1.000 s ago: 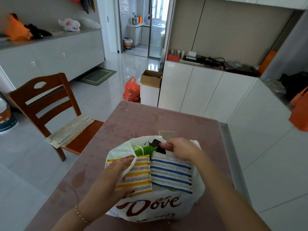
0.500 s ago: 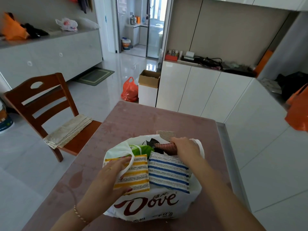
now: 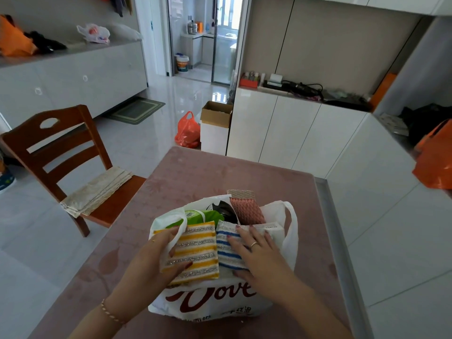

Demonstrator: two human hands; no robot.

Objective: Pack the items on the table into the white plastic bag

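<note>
A white plastic bag (image 3: 210, 305) with red "Dove" lettering stands open on the pink table (image 3: 220, 172). Sticking out of its mouth are a yellow-striped sponge cloth (image 3: 198, 250), a blue-striped sponge cloth (image 3: 226, 243), a pink waffle cloth (image 3: 247, 209), a green packet (image 3: 198, 215), something black (image 3: 223, 207) and a white box (image 3: 271, 230). My left hand (image 3: 156, 258) grips the yellow-striped cloth together with the bag's left handle. My right hand (image 3: 256, 253) lies flat, fingers spread, on the blue-striped cloth.
A wooden chair (image 3: 61, 152) with a folded cloth on its seat stands left of the table. White cabinets (image 3: 293, 133) run behind and to the right. An orange bag (image 3: 187, 132) and a cardboard box (image 3: 216, 113) sit on the floor beyond.
My right hand has left the pink cloth at the back of the bag and come down flat onto the blue-striped cloth. The left hand keeps its grip.
</note>
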